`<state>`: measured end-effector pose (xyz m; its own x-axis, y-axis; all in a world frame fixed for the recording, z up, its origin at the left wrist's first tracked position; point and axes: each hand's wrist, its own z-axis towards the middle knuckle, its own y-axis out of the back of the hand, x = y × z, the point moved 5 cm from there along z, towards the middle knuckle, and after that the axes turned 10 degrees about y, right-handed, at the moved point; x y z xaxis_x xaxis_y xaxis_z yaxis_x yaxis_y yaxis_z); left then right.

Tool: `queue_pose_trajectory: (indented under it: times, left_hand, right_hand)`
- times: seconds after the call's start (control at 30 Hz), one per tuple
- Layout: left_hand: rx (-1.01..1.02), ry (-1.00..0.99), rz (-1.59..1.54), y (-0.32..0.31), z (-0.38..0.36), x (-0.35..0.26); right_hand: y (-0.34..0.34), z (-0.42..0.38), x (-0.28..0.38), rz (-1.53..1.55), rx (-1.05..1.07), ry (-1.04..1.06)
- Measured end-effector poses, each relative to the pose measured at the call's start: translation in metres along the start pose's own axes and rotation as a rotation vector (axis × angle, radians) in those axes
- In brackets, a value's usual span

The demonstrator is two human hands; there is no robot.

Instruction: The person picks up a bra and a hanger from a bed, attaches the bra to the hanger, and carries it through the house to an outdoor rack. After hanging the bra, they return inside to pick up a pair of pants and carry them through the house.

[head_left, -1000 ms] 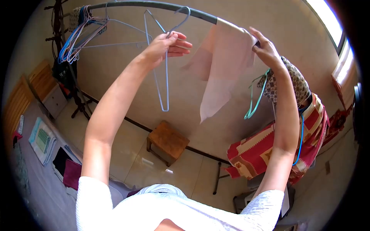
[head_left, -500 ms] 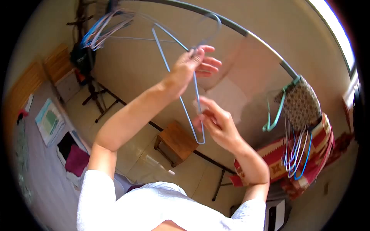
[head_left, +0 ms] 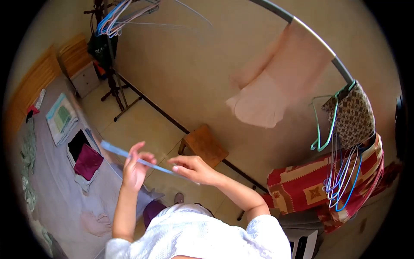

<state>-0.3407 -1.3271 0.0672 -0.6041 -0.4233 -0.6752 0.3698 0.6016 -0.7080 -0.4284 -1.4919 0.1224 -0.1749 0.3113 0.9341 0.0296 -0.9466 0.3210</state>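
A light-blue clothes hanger [head_left: 161, 167], seen nearly edge-on and blurred, slants across in front of my body at waist height. My left hand [head_left: 136, 169] is closed around it near the middle, with some fingers raised. At the lower right end, my right hand [head_left: 197, 170] is closed on the hanger, thumb and forefinger pointing left. The palm side of the right hand is hidden. No garment is on this hanger.
A curved metal rail [head_left: 312, 34] carries bunched hangers [head_left: 114, 21] at the upper left, a pale pink garment [head_left: 263, 99], green hangers [head_left: 323, 138] and a brown patterned cloth [head_left: 355, 114]. A wooden stool [head_left: 205, 144] stands below. Left is a bed [head_left: 56, 181] with a maroon folded cloth [head_left: 88, 162].
Both hands have come down from near the rail, bringing the blue hanger to waist height. It has turned from upright to nearly edge-on. The view has shifted too.
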Motion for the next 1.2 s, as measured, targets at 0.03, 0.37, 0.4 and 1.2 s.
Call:
queue_pose_trajectory:
  times: [0.03, 0.37, 0.4, 1.2]
  left_hand:
    - [-0.036, -0.002, -0.012, 0.013, -0.011, 0.004]
    - [-0.594, -0.199, -0.100, 0.144, -0.184, 0.026]
    - [-0.638, -0.229, -0.112, 0.152, -0.198, 0.020]
    - [-0.619, -0.345, -0.079, 0.185, -0.343, 0.022]
  right_hand:
    - [-0.002, -0.002, -0.008, 0.073, -0.009, -0.047]
    - [0.140, -0.073, -0.103, 0.437, -1.352, -0.024]
    - [0.206, -0.095, -0.158, 0.767, -1.494, 0.103]
    - [0.068, -0.082, 0.101, 0.134, -1.576, 0.840]
